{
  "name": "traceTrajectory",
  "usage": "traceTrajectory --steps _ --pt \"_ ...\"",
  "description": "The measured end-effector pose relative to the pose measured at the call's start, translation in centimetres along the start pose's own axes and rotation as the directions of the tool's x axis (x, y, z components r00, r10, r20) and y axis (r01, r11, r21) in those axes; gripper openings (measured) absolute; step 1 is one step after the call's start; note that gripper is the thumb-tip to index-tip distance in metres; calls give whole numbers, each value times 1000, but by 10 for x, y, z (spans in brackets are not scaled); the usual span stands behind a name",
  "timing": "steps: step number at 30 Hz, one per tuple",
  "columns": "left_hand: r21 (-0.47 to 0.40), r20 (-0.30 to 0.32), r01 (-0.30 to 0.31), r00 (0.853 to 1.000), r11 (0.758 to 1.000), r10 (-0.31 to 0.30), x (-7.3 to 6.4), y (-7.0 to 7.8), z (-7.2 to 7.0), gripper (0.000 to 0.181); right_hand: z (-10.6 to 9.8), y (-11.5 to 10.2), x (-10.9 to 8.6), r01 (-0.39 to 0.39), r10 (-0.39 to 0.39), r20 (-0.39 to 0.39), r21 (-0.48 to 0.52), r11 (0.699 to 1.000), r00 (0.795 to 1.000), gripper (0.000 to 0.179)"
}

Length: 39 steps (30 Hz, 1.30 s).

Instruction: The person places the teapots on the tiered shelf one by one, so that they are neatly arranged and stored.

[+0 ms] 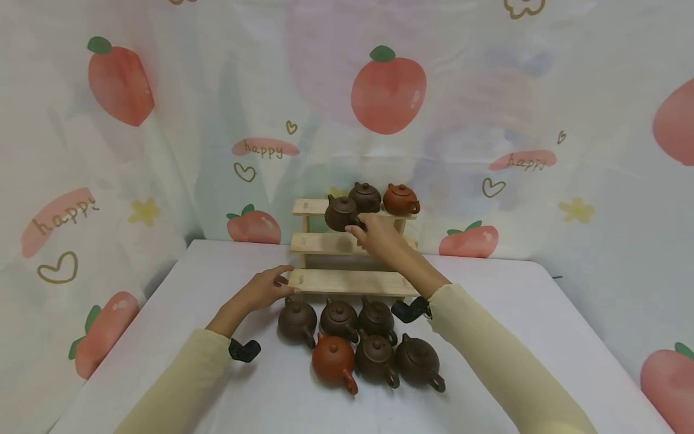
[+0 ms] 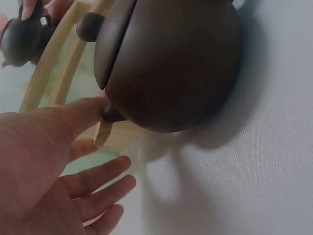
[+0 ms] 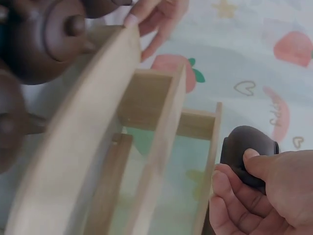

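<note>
My right hand (image 1: 381, 237) holds a dark brown teapot (image 1: 340, 213) by its handle, in the air before the top board of a three-tier wooden stand (image 1: 347, 281). In the right wrist view, its thumb and fingers close about the teapot's rear. On the top board stand another dark brown teapot (image 1: 364, 196) and a reddish-orange teapot (image 1: 400, 199). My left hand (image 1: 264, 288) is at the left end of the lowest board, its thumb touching that end. The left wrist view shows its other fingers spread and fairly straight, beside a dark teapot (image 2: 171, 63).
Several teapots stand on the white table (image 1: 488, 337) in front of the stand, among them a reddish-orange teapot (image 1: 333, 360) and a dark teapot (image 1: 417, 360). A fruit-patterned cloth (image 1: 325, 78) hangs behind the stand and along the sides.
</note>
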<state>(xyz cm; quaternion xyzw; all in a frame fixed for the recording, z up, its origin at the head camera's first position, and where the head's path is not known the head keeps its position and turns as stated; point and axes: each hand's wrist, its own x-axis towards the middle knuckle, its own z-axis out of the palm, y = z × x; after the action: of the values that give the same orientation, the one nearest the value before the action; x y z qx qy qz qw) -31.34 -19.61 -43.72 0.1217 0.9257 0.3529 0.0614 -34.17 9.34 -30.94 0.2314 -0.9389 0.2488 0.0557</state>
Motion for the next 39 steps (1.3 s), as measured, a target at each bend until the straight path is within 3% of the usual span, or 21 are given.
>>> traceTrajectory --steps 6,13,18,25,33,39 --pt "6 -7 -5 1000 1000 5 1 -1 0 71 -4 -9 24 -19 19 -17 -29 999 1000 35" --pt "12 -9 10 1000 1000 -9 -1 -3 1 71 2 -16 52 -146 146 4 -12 989 989 36" --pt "10 -17 -7 1000 1000 7 0 -3 1 71 7 -19 66 -162 162 9 -7 987 987 38" --pt "3 -16 -5 1000 1000 5 2 -3 1 70 9 -23 80 -182 182 12 -22 983 983 55" --pt "12 -14 -9 1000 1000 9 1 -3 -1 71 12 -32 88 -200 205 63 -82 976 977 54" --pt "14 -10 -6 1000 1000 6 4 -4 0 71 15 -33 88 -225 229 54 -80 971 972 53"
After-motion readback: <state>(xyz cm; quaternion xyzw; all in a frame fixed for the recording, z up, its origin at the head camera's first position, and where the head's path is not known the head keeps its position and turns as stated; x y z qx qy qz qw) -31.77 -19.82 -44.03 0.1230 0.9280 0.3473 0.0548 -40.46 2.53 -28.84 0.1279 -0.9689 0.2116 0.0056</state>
